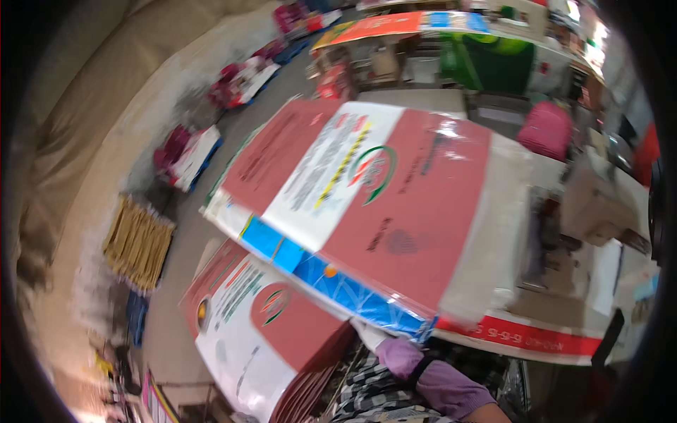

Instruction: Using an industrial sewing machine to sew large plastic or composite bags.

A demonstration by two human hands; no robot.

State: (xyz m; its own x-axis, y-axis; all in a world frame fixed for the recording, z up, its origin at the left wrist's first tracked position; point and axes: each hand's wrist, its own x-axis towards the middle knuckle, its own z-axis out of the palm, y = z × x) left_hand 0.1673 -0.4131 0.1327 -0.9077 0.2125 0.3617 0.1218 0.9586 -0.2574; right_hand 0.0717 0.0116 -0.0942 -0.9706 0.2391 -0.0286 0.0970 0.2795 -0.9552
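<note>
A large flat printed sack [437, 211], red and white with a blue strip along its near edge, lies across the table in front of me. My right hand [368, 334], in a pale glove below a purple sleeve, is at that near edge. Its fingers are blurred and partly hidden, so their grip does not show. Just below and left, a stack of similar red and white sacks [247, 352] sits close to my lap, its layered edges fanned. My left hand is not visible.
A sewing machine [539, 240] stands right on the table, beside a beige box-like part [596, 201]. Pink folded material [546, 130] lies behind. Along the left wall are a tan bundle [137, 243] and several maroon-and-white bundles [187, 158].
</note>
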